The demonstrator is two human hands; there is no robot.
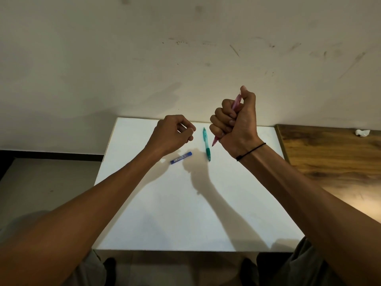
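Two bare forearms reach in from the near edge, the left forearm (82, 203) low over the white table (165, 219), the right forearm (309, 199) raised higher. Grey trouser legs show under the table's front edge.

Right hand (235, 120): clenched in a fist round a pink pen (236, 102), held well above the tabletop. Pen stands steeply, tilted a little. Its upper end is beside the thumb, which sticks up along it; its tip pokes out below the little finger and points down toward the table. Thin black band (250, 152) round that wrist.

Left hand (173, 134): hovers over the far part of the table, fingers curled, thumb and forefinger tips close together. Whether anything is pinched there I cannot tell.

On the table between the hands: a teal pen (206, 144), lying flat, lengthwise away from the person, just beside the pink pen's tip but apart from it. A small blue tube (181, 158) lies slantwise near the left wrist, to the left of the teal pen.

Wooden surface (329, 162) adjoins the table on the right; a crumpled white scrap (362, 132) sits at its far edge. Scuffed pale wall (185, 58) behind.
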